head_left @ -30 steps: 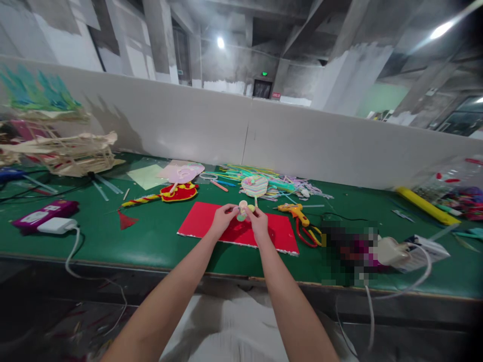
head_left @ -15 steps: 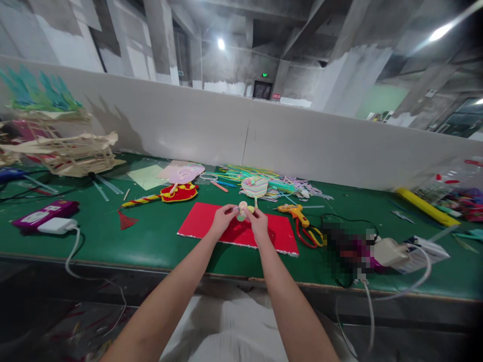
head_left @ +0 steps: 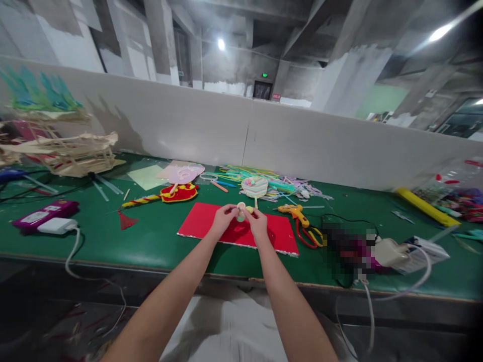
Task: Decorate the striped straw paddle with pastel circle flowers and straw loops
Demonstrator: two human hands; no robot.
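Observation:
My left hand [head_left: 225, 219] and my right hand [head_left: 258, 222] pinch a small pastel flower-like piece [head_left: 240, 217] between their fingertips, one from each side. It has round parts in pink, yellow and green. Both hands are above a red board [head_left: 202, 221] on the green table. Just behind them lies a striped round fan [head_left: 255, 187] with a short pale handle. An orange glue gun [head_left: 299, 213] rests to the right of my right hand, and red and yellow handled scissors [head_left: 306, 240] lie beside it.
A red fan with a tassel [head_left: 179, 193] lies left, near a pink fan [head_left: 184, 173]. Pastel strips [head_left: 230, 173] are heaped behind. Purple device [head_left: 47, 215] and wooden model [head_left: 75, 156] stand left; yellow bar [head_left: 428, 206], cables and a charger [head_left: 388, 252] are right.
The small flower-like piece and the fingertips of both hands have shifted very slightly to the left. Both hands keep their pinch on it.

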